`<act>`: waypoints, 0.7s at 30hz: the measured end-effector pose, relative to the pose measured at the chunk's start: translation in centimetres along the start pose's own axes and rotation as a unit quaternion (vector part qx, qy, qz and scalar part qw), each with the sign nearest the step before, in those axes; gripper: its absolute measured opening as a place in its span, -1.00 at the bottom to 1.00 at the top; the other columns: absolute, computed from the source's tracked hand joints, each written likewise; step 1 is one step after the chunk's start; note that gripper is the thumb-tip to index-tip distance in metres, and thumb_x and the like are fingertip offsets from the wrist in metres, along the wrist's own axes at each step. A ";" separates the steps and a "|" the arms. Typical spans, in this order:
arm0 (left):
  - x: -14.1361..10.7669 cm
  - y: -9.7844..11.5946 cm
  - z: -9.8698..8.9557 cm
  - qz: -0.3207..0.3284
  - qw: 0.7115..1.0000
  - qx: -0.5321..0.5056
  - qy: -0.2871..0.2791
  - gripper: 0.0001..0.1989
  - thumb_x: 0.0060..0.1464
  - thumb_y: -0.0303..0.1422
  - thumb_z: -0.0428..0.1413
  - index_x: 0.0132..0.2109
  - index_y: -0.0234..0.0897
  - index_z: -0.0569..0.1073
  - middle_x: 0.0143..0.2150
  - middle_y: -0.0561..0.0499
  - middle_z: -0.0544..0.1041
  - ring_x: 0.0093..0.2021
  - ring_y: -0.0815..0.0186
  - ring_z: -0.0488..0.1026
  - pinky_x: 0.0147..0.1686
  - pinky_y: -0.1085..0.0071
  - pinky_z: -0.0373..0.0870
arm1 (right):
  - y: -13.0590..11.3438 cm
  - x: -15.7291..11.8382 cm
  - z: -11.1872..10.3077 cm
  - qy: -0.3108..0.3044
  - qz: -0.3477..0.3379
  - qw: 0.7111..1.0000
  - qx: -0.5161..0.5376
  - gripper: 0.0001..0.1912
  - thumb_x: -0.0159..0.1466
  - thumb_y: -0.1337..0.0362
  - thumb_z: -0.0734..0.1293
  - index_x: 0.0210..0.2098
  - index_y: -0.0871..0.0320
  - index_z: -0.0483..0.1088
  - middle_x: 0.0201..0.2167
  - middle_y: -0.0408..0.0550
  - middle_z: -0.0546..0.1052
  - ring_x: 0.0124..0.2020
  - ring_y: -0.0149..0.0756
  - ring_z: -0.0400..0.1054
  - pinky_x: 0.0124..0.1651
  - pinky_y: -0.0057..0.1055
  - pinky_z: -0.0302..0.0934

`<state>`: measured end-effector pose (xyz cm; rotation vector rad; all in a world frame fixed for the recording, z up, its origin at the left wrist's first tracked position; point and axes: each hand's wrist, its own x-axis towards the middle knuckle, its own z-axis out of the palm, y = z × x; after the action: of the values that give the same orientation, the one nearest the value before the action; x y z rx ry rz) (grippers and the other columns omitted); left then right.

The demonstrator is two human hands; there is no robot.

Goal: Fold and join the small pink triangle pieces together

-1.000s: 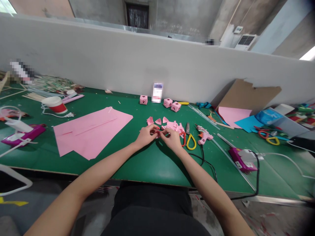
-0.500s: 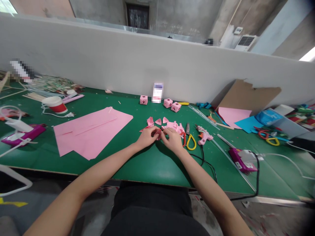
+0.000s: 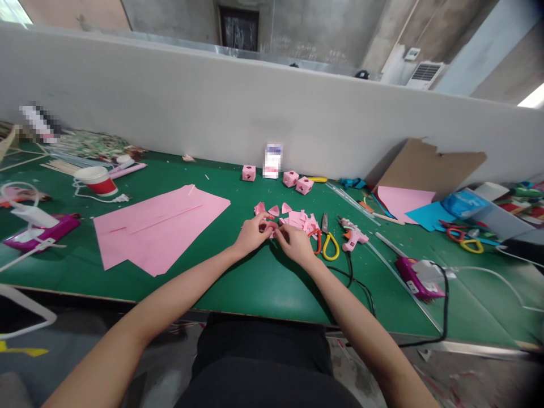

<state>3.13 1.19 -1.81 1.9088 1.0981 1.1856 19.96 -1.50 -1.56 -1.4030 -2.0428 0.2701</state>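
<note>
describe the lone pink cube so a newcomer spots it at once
On the green table, look to the far edge by the pale partition. The lone pink cube is the leftmost of three, set apart while the other two pink cubes sit close together.

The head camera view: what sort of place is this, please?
Probably a craft workshop: the green worktable bears a pink glue gun, scissors with red and yellow handles and large sheets of pink paper.

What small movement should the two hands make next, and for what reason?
Perhaps steady the small pink piece with the left hand and gently press its edge with the right hand, since the fingertips of both meet at it, over the green table.
</note>
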 end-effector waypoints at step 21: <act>-0.1 0.0 0.2 0.004 1.000 -0.030 -0.004 -0.68 0.06 -0.45 0.10 0.00 -0.24 0.33 -0.21 -0.03 0.62 -0.19 0.27 0.58 -0.13 0.32 0.51 | 0.2 0.0 1.5 0.022 0.024 0.998 0.051 -0.81 0.28 0.23 0.22 -0.42 0.13 0.36 -0.52 -0.11 0.50 -0.53 -0.34 0.33 -0.42 -0.46 0.12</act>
<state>3.27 1.10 -1.92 1.8721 1.0396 1.2007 19.21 -1.16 -2.81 -1.3848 -1.9341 0.3550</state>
